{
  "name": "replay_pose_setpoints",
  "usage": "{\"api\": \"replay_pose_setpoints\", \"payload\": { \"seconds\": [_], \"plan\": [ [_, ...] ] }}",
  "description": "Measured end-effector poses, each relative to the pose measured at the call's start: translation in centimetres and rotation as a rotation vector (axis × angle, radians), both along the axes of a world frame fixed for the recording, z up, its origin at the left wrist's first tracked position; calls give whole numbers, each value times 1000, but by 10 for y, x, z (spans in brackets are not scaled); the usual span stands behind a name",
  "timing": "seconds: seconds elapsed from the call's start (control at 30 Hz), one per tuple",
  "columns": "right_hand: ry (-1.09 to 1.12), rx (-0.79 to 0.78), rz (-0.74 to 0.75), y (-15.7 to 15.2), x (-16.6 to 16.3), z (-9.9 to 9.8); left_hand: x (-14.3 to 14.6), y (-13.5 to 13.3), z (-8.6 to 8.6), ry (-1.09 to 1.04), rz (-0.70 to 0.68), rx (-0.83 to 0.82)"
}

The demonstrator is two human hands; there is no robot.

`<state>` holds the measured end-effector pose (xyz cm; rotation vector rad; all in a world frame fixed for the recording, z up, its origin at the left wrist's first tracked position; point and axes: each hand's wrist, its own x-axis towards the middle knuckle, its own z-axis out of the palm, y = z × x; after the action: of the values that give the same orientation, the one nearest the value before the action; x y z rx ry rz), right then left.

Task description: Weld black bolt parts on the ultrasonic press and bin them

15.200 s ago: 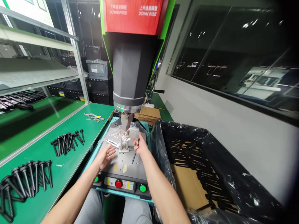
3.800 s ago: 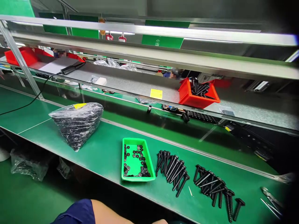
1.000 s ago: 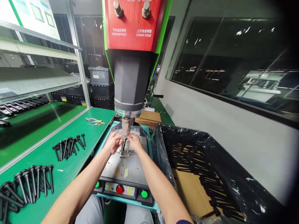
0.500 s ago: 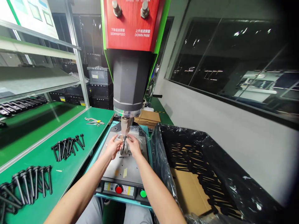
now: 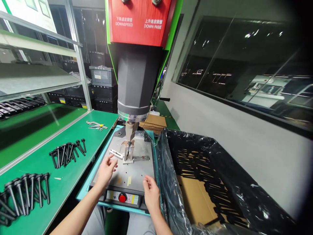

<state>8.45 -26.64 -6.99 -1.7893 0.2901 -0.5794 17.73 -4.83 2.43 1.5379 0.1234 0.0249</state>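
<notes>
A small dark rod-shaped part [image 5: 128, 148] stands upright in the metal fixture [image 5: 131, 153], right under the press tool [image 5: 131, 130]. My left hand [image 5: 106, 171] hovers over the left side of the metal base plate [image 5: 114, 178], its fingers loosely bent and apart, holding nothing. Near the front right corner of the plate is my right hand [image 5: 151, 192], empty, with thumb and fingers apart. It covers the spot of the green button. The red button [image 5: 122, 197] shows on the front panel between both hands.
Black screw-like parts with round heads lie in a near pile [image 5: 24, 192] and a far pile [image 5: 66, 153] on the green table [image 5: 70, 182]. Pliers [image 5: 96, 125] lie behind them. On the right stands a plastic-lined box [image 5: 171, 176] holding cardboard and rows of black parts.
Both hands have left the dark part at the fixture and come back toward me. My left hand moved down and left, my right hand down to the button corner. The part stays upright.
</notes>
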Motion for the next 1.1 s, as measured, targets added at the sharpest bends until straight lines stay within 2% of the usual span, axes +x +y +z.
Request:
{"api": "replay_pose_setpoints", "payload": {
  "seconds": [0.1, 0.17, 0.23, 0.33, 0.43, 0.53, 0.7, 0.9, 1.1],
  "plan": [
    [-55, -359, -169, -17, -28, -25, -21, 41, -46, -152, 206, 354],
    [-54, -531, -209, -23, -40, -41, -33, 65, -76, -206, 260, 561],
    [-26, -610, -202, -26, -49, -55, -41, 82, -101, -255, 230, 703],
    [79, -599, -183, -32, -58, -77, -48, 93, -123, -295, 173, 773],
    [197, -515, -118, -38, -65, -96, -54, 100, -133, -263, 151, 751],
    [260, -463, -93, -43, -70, -105, -56, 109, -141, -199, 96, 728],
    [285, -434, -89, -42, -70, -104, -55, 125, -150, -192, 5, 699],
    [246, -390, -136, -39, -69, -105, -50, 127, -146, -187, -18, 706],
    [268, -375, -69, -44, -74, -99, -53, 130, -147, -227, -65, 721]
  ]
}}
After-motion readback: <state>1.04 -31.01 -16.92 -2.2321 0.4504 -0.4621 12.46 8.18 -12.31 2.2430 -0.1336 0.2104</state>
